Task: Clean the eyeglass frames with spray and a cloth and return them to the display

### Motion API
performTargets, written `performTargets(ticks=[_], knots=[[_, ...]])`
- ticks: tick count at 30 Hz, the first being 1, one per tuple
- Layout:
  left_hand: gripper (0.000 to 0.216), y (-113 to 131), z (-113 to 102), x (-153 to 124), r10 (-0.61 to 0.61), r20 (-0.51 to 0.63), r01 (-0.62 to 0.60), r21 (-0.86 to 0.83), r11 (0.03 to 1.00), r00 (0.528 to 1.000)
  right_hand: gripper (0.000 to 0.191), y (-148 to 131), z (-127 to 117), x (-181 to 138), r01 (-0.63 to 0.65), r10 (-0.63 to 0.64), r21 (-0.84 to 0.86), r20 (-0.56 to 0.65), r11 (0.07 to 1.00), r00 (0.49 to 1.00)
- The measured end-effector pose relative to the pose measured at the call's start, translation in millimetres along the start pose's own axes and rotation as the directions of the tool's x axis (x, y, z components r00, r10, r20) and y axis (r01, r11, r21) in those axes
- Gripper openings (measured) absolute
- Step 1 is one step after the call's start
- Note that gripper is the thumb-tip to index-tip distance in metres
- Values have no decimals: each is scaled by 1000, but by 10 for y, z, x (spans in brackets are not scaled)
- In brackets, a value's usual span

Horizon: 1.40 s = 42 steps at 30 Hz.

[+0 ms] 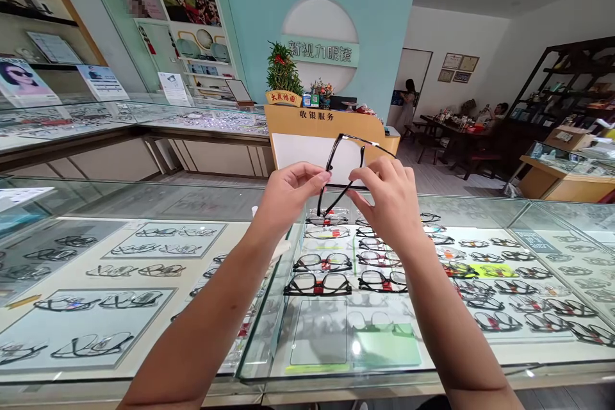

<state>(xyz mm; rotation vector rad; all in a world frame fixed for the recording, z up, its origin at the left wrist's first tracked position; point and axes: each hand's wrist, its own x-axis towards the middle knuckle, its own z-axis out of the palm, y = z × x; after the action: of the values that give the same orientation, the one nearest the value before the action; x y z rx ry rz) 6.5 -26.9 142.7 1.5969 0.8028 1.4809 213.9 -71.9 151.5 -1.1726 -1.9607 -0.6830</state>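
Note:
I hold a pair of black-framed glasses (346, 160) up in front of me, above a glass display counter (144, 205). My left hand (288, 189) pinches the frame at its left side. My right hand (387, 195) pinches it at the right, fingers curled round the rim. The temples hang folded and crossed below the frame. Under the counter glass lie several rows of glasses (346, 269) on white trays.
A wooden cashier desk (331, 134) with a small potted tree (282, 73) stands beyond the counter. More glass cases run along the left wall (120, 115) and at right (567, 166). Two people are far back right by a table (451, 125).

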Motion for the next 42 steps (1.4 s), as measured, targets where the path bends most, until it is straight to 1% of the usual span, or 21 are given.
performTargets(ticks=[4, 7, 14, 19, 22, 24, 25, 27, 29, 31, 33, 35, 38, 40, 42], knots=[[33, -2, -2, 11, -16, -25, 16, -12, 1000, 1000, 10, 30, 6, -4, 2, -1, -17, 21, 1000, 1000], [37, 0, -8, 21, -29, -67, 26, -48, 998, 997, 10, 59, 4, -7, 0, 1, -26, 32, 1000, 1000], [38, -3, -19, 44, -23, -179, -4, -148, 989, 984, 13, 101, 9, -23, -18, 23, -60, 78, 998, 997], [38, -43, -10, 73, -37, -203, -4, -196, 981, 978, 14, 124, 44, -38, -23, 28, -41, 114, 999, 993], [38, -80, 2, 78, -38, -186, 1, -196, 981, 982, 10, 95, 18, -42, -44, 45, -9, 155, 999, 987], [37, -103, 18, 71, -44, -162, 15, -178, 984, 986, 11, 49, -23, -45, -76, 58, 85, 196, 994, 979], [37, -112, 31, 63, -47, -152, 21, -167, 986, 987, 17, 19, -43, -47, -97, 60, 165, 216, 982, 974], [36, -125, 73, 38, -39, -129, 19, -156, 988, 991, 31, -41, -65, -52, -146, 64, 343, 239, 928, 969], [34, -129, 133, 2, -21, -94, 6, -161, 987, 995, 41, -93, -49, -56, -186, 79, 461, 242, 868, 967], [33, -124, 201, -43, -14, -40, 7, -172, 985, 999, 42, -127, -2, -59, -213, 94, 499, 252, 840, 963], [31, -112, 258, -90, -34, 15, 37, -180, 983, 999, 37, -140, 52, -58, -241, 105, 513, 279, 824, 954], [29, -91, 286, -129, -46, 42, 53, -181, 982, 998, 30, -138, 90, -57, -264, 114, 537, 297, 801, 948], [26, -30, 259, -156, 21, 60, -13, -123, 992, 998, 30, -119, 102, -56, -266, 125, 579, 272, 771, 954], [26, 32, 193, -142, 81, 82, -77, -50, 996, 993, 32, -104, 88, -58, -263, 134, 593, 253, 761, 958], [28, 81, 87, -98, 114, 59, -116, 23, 993, 992, 34, -89, 66, -58, -270, 144, 596, 251, 756, 957]])
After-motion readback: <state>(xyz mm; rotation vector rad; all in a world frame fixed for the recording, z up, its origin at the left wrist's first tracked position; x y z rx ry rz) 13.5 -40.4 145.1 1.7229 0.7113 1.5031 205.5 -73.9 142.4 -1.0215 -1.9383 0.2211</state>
